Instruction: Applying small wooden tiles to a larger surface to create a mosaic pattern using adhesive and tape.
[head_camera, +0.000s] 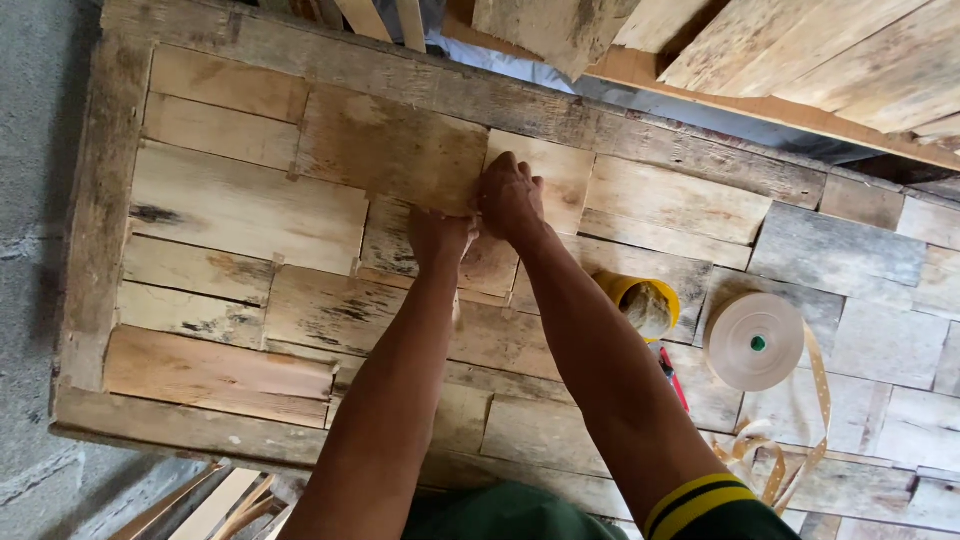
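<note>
A large panel of patched-together wooden boards (230, 210) lies flat below me inside a rough plank frame (100, 200). My left hand (438, 238) presses on the lower right corner of a brownish veneer sheet (390, 150) laid on the boards. Just to its right, my right hand (508, 195) rests with its fingers curled at the seam between that sheet and a paler board (555, 170). Whether either hand holds a small thing is hidden by the fingers.
A yellow cup (640, 300) of glue-like paste and a roll of tan edge tape (755, 340) with loose strips (790, 450) sit on the panel to the right. A red-handled tool (672, 375) peeks out by my right arm. Stacked boards (800, 50) lie beyond; grey concrete floor (40, 120) at left.
</note>
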